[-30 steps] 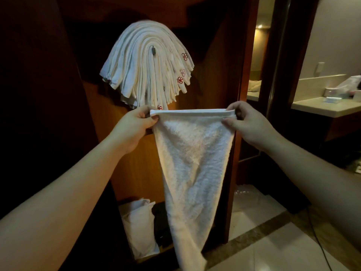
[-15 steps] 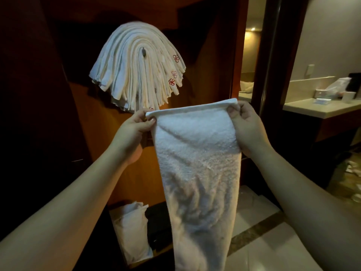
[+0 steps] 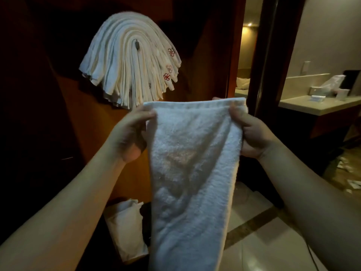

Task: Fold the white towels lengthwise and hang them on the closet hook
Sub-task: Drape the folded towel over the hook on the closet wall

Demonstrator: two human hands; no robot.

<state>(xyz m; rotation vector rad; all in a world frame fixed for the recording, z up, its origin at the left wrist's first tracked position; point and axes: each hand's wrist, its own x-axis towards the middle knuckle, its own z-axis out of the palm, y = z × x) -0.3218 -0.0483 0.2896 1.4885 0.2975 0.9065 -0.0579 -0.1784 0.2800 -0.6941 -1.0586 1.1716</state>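
Left hand [image 3: 129, 133]: grip pinches the towel [image 3: 192, 163] at its top left corner. Right hand [image 3: 252, 133]: grip pinches the top right corner. Towel: centre frame, hanging downward, top edge now slacker and held nearer the camera than half a second ago; judged a lengthwise fold about to begin. Hook [image 3: 137, 44]: upper left, above the towel. Hung towels [image 3: 125, 61]: fanned over the hook. Counter [image 3: 322, 104]: right edge.
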